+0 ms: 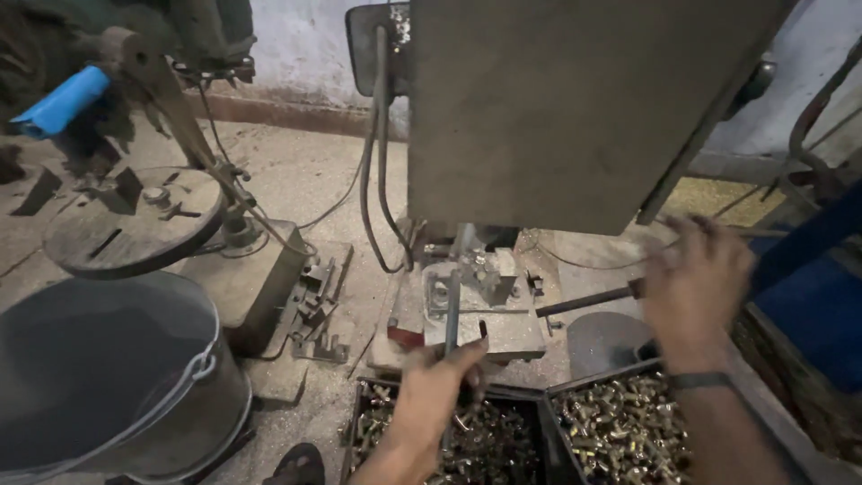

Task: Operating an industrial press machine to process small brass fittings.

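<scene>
Before you stands the grey press machine [575, 108], with a grey bucket [108, 377] off to the left. Your right hand [696, 278] is closed around the machine's dark lever [584, 299]. Your left hand [440, 382] pinches a thin metal rod [452, 314] above the tray of small brass parts [485, 445].

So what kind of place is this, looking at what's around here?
Most likely a small metalworking workshop. A press-type machine stands on a dusty concrete floor, two trays hold heaps of small brass-coloured metal parts, and a second machine with a round table sits nearby.
</scene>
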